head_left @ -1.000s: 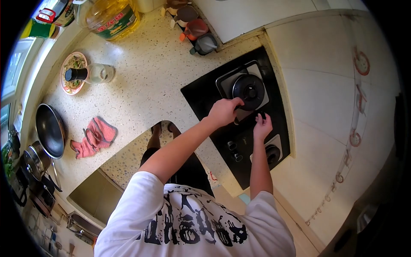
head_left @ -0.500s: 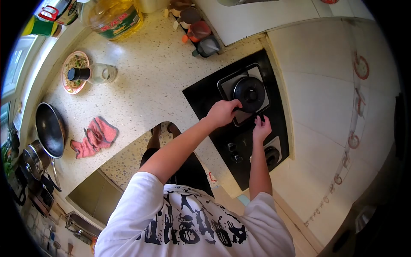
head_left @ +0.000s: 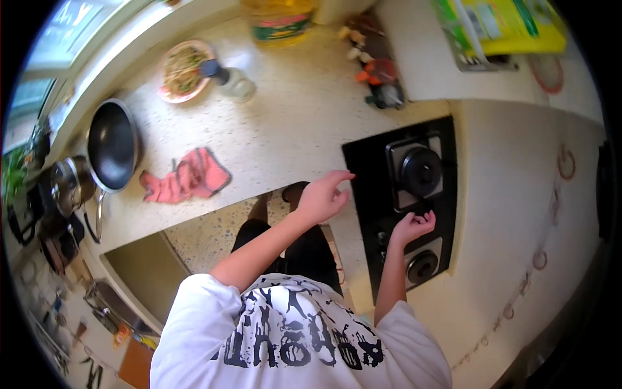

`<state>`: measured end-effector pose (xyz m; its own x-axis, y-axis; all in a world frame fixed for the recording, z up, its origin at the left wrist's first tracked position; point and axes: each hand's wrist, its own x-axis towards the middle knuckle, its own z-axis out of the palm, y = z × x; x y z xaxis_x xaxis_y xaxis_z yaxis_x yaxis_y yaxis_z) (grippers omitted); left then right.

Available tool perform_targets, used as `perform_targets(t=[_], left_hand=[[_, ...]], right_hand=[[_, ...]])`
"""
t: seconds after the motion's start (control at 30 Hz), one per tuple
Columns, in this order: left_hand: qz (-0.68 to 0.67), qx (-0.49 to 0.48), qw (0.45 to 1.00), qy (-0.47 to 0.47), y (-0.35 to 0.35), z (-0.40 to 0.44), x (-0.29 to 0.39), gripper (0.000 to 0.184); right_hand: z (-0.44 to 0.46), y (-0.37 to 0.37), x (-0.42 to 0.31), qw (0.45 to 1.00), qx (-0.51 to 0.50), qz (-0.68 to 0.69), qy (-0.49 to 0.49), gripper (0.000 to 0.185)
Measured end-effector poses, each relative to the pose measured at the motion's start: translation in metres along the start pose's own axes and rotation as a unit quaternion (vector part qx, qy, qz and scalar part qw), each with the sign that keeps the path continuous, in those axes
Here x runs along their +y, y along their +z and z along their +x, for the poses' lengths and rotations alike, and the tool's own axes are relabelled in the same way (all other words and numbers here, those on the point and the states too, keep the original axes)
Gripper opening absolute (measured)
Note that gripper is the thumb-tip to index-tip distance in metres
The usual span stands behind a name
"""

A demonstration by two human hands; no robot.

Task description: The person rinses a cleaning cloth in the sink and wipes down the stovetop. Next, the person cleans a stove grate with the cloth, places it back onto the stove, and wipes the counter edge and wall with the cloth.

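Speckled ctr (head_left: 291, 129), glossy hob (head_left: 376, 198), L hand (head_left: 324, 199) half spread, R hand (head_left: 412, 227) curled, both empty

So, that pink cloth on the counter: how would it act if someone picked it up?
The pink cloth would probably sag and fold, since it already lies in loose creases. It looks light, being thin fabric. Pushed, it would likely bunch up rather than roll, as it lies rumpled and low on the counter.

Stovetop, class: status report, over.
Left hand open at edge of stovetop. Right hand loosely curled, between burners in view. Pink cloth apart from both hands.
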<state>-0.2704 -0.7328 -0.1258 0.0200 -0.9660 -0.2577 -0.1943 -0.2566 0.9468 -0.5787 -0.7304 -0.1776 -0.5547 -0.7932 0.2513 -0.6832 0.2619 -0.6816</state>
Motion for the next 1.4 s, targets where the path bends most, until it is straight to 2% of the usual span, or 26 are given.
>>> perform_targets(t=[0.13, 0.23, 0.33, 0.37, 0.4, 0.43, 0.53, 0.67, 0.8, 0.93, 0.97, 1.0, 1.07, 1.1, 1.2, 1.23, 1.33, 1.37, 1.4], left_hand=[[-0.026, 0.145, 0.986, -0.074, -0.08, -0.055, -0.038, 0.034], [0.165, 0.297, 0.94, 0.02, -0.148, -0.093, -0.065, 0.032], [0.242, 0.376, 0.894, -0.031, -0.213, -0.133, -0.089, 0.033], [0.273, 0.399, 0.874, -0.044, -0.231, -0.147, -0.097, 0.034], [0.303, 0.42, 0.853, -0.057, -0.248, -0.159, -0.106, 0.035], [0.333, 0.441, 0.831, -0.069, -0.263, -0.169, -0.116, 0.036], [0.379, 0.412, 0.818, -0.134, -0.291, -0.196, -0.144, 0.042], [0.342, 0.328, 0.865, -0.165, -0.305, -0.218, -0.17, 0.053], [0.4, 0.304, 0.847, -0.173, -0.3, -0.224, -0.169, 0.055], [0.293, 0.348, 0.873, -0.175, -0.299, -0.23, -0.152, 0.057], [0.219, 0.351, 0.896, -0.162, -0.301, -0.234, -0.146, 0.055], [0.167, 0.355, 0.908, -0.149, -0.302, -0.236, -0.137, 0.054], [0.064, 0.363, 0.922, -0.121, -0.297, -0.247, -0.123, 0.053], [0.031, 0.344, 0.934, -0.097, -0.299, -0.253, -0.122, 0.061], [-0.045, 0.337, 0.939, -0.046, -0.303, -0.27, -0.089, 0.074], [-0.052, 0.323, 0.945, -0.016, -0.303, -0.275, -0.087, 0.088], [-0.052, 0.341, 0.938, 0.028, -0.299, -0.296, -0.078, 0.096], [-0.105, 0.352, 0.93, 0.03, -0.296, -0.309, -0.07, 0.099], [-0.195, 0.334, 0.922, 0.008, -0.294, -0.32, -0.071, 0.097]], right_hand=[[-0.082, 0.038, -0.06, 0.977, -0.17, 0.125, -0.035, 0.057], [-0.139, 0.058, -0.118, 0.935, -0.311, 0.12, -0.124, 0.046], [-0.186, 0.074, -0.189, 0.866, -0.456, 0.107, -0.176, 0.036], [-0.2, 0.082, -0.206, 0.847, -0.469, 0.086, -0.237, 0.033], [-0.215, 0.091, -0.219, 0.823, -0.508, 0.065, -0.244, 0.032], [-0.229, 0.099, -0.237, 0.812, -0.515, 0.067, -0.266, 0.033], [-0.272, 0.126, -0.271, 0.795, -0.513, 0.056, -0.317, 0.04], [-0.314, 0.165, -0.306, 0.806, -0.464, 0.049, -0.365, 0.041], [-0.337, 0.192, -0.32, 0.793, -0.456, 0.01, -0.403, 0.033], [-0.339, 0.209, -0.324, 0.77, -0.44, 0.053, -0.459, 0.027], [-0.337, 0.21, -0.325, 0.768, -0.45, 0.086, -0.447, 0.026], [-0.334, 0.206, -0.333, 0.762, -0.528, 0.119, -0.355, 0.025], [-0.326, 0.186, -0.349, 0.708, -0.668, 0.168, -0.158, 0.023], [-0.324, 0.175, -0.357, 0.682, -0.703, 0.186, -0.073, 0.02], [-0.316, 0.128, -0.411, 0.579, -0.793, 0.191, 0.015, 0.02], [-0.32, 0.129, -0.413, 0.549, -0.81, 0.203, -0.031, 0.021], [-0.343, 0.091, -0.455, 0.431, -0.874, 0.216, 0.062, 0.021], [-0.351, 0.092, -0.453, 0.401, -0.892, 0.202, 0.055, 0.021], [-0.365, 0.085, -0.461, 0.374, -0.898, 0.215, 0.088, 0.022]])
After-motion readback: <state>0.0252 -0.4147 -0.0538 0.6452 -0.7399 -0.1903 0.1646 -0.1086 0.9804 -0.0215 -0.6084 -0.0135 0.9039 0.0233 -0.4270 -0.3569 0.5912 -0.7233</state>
